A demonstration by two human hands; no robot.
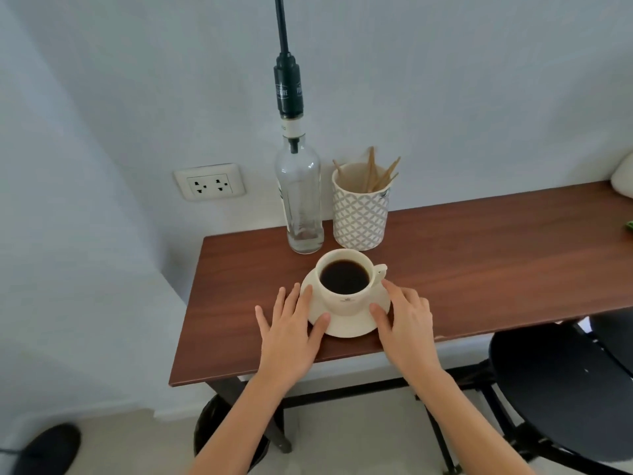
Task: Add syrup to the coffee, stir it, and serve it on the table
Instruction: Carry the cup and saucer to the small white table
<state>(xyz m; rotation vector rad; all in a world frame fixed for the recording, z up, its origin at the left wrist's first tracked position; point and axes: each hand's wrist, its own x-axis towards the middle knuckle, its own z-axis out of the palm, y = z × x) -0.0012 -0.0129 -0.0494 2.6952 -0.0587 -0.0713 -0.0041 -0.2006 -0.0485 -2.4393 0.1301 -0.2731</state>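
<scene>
A cream cup of black coffee (344,277) stands on a cream saucer (349,325) near the front of the brown table (479,255). My left hand (291,329) lies flat, fingers spread, with its thumb and fingertips touching the saucer's left rim. My right hand (406,320) rests on the saucer's right rim, fingers spread, just below the cup's handle. Behind the cup stands a clear glass syrup bottle (301,200) with a tall black pump on top. To its right is a patterned white holder (359,210) with several wooden stir sticks (375,173).
The table ends at a wall with a power socket (209,182) on the left. A black chair (561,392) stands at the right under the table edge. A dark bin (219,430) sits below the table, and a white object (623,180) lies at the far right.
</scene>
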